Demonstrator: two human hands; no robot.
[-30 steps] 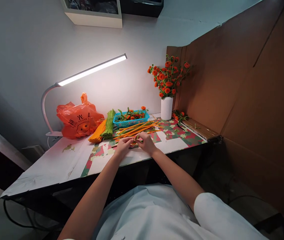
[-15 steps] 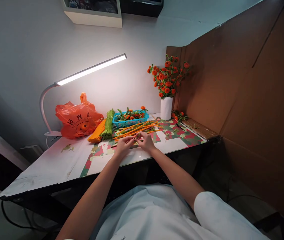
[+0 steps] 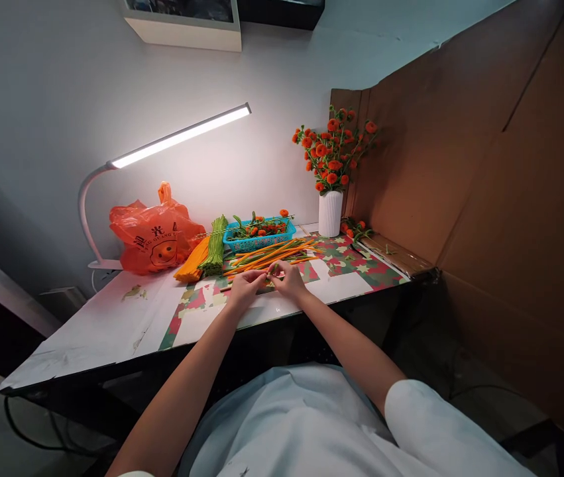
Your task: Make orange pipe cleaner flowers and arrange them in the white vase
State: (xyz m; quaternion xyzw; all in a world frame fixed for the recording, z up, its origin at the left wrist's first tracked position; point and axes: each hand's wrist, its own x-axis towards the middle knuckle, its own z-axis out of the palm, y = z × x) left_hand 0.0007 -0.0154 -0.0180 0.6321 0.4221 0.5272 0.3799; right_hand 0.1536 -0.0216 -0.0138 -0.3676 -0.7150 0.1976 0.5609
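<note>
My left hand [image 3: 246,289] and my right hand [image 3: 287,281] meet above the front part of the table, fingertips close together. Both are closed in a pinch on a small green pipe cleaner piece [image 3: 276,270], mostly covered by the fingers. Just beyond the hands lie loose orange and green pipe cleaners [image 3: 282,253] in a spread heap. To their left are a thick orange pipe cleaner bundle [image 3: 193,262] and a green bundle [image 3: 215,246]. Behind the heap, a blue basket [image 3: 256,244] holds orange flowers with green stems.
A white ribbed vase [image 3: 330,215] with orange flowers [image 3: 331,149] stands at the back right, beside a tall cardboard wall [image 3: 411,165]. Some flowers [image 3: 356,229] lie near its foot. On the left are an orange plastic bag [image 3: 155,238] and a lit desk lamp [image 3: 182,136].
The fingers have shifted only very slightly around the green piece, and both hands stay in the same place. The view has tilted a touch; everything on the table lies as before.
</note>
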